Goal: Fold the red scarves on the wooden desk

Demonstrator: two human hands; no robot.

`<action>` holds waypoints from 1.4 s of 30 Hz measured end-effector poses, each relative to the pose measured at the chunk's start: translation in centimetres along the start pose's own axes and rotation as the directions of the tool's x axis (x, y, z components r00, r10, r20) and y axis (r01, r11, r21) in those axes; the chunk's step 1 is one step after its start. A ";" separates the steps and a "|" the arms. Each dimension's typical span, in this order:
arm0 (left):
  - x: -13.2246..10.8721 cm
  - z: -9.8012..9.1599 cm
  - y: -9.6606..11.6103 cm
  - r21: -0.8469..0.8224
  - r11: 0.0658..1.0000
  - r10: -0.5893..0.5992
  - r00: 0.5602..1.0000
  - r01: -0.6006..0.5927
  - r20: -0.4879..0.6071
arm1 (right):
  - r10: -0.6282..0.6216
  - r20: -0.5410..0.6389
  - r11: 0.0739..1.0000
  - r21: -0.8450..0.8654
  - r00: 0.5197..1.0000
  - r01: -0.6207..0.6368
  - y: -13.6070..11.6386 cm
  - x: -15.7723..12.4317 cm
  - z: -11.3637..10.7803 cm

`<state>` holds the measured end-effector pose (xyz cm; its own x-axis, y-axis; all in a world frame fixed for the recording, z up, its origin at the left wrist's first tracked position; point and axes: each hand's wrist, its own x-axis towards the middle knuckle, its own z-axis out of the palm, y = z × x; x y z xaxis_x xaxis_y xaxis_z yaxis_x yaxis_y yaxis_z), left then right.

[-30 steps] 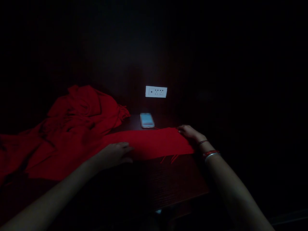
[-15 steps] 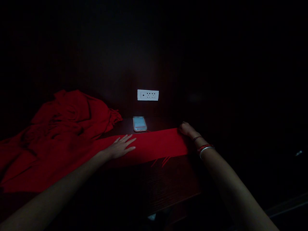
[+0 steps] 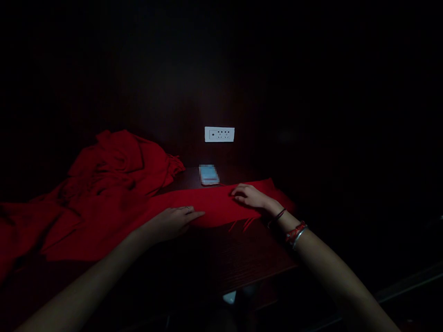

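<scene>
- Red cloth: lies on the dark tabletop, running from the left edge of view to right of centre.
- Left portion: a crumpled heap, raised at the far side, with a fringe at its right end.
- Right portion: a flat strip, mostly smooth; its right end extends past the right hand and fades into shadow.
- Tassels: a few red strands project from the near edge of the strip onto the tabletop.
- Right hand: over the strip, palm down, fingers bent, thumb and fingers parted; firm contact with the fabric cannot be confirmed.
- Left hand: at the near side of the strip, index finger extended to the right, a ring on one finger. Whether it pinches the fabric cannot be told. The two hands are apart, with red cloth between them.
- Right wrist: carries a thin dark band, a red bracelet and a silver bangle.
- Phone: lies on the tabletop just beyond the strip, screen lit and pixelated.
- Socket plate: white, on the dark far wall, above the phone.
- Pale object: below the near table edge, unidentified.
- Lighting: poor; the right side is largely black.
</scene>
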<state>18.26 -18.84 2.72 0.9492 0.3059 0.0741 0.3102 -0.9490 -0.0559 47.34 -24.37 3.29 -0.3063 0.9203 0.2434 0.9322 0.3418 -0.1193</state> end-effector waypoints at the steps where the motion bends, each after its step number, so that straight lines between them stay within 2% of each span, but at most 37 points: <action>1: -0.1 0.1 -0.3 0.035 0.999 -0.026 1.000 0.025 0.012 | -0.077 0.029 0.995 0.064 0.997 0.075 -1.0 0.2 0.3; 4: -0.2 0.6 -1.2 0.096 0.995 -0.042 0.998 0.038 0.038 | -0.186 0.049 0.970 0.170 0.981 0.176 -3.1 0.4 1.0; 8: 0.1 0.7 -1.7 0.098 0.992 -0.083 0.996 0.084 -0.006 | -0.204 0.030 0.958 0.214 0.978 0.193 -4.1 -0.3 1.0; 11: 0.4 0.7 -2.1 0.030 0.993 -0.113 0.992 0.115 -0.057 | -0.186 0.030 0.965 0.193 0.982 0.177 -4.4 -1.1 0.6; 13: 0.5 0.7 -2.4 -0.016 0.991 -0.133 0.988 0.132 -0.075 | -0.172 0.035 0.979 0.119 0.984 0.167 -4.6 -1.4 0.4; 18: 0.5 0.9 -2.9 -0.044 0.987 -0.160 0.981 0.156 -0.111 | -0.124 -0.035 0.990 -0.072 0.992 0.121 -4.7 -1.3 0.6; 23: 0.6 1.5 -3.7 -0.128 0.980 -0.176 0.969 0.155 -0.173 | -0.134 -0.027 0.991 0.007 0.991 0.134 -4.2 -1.2 0.5; 27: 0.8 1.9 -4.6 -0.313 0.932 -0.252 0.946 0.180 -0.206 | -0.025 -0.114 0.995 0.094 0.993 0.036 -3.7 -1.4 0.4; 29: 0.9 1.9 -4.6 -0.346 0.922 -0.262 0.937 0.173 -0.229 | 0.019 -0.150 0.993 0.121 0.988 -0.001 -3.6 -1.5 0.4; 32: 1.0 1.7 -4.2 -0.268 0.951 -0.231 0.933 0.157 -0.275 | -0.009 -0.176 0.988 0.147 0.984 0.036 -3.7 -1.5 0.3; 36: 1.0 1.7 -3.9 -0.190 0.971 -0.195 0.946 0.148 -0.260 | -0.071 -0.173 0.981 0.167 0.982 0.101 -4.0 -1.4 0.0; 42: 0.7 1.7 -4.3 -0.129 0.976 -0.201 0.950 0.173 -0.239 | -0.008 -0.066 0.977 0.213 0.998 0.022 -3.7 -1.6 0.2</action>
<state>17.68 -14.45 1.29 0.8268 0.4627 0.3200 0.4606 -0.8833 0.0872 44.28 -27.06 3.13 -0.3005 0.9028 0.3077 0.8625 0.3950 -0.3164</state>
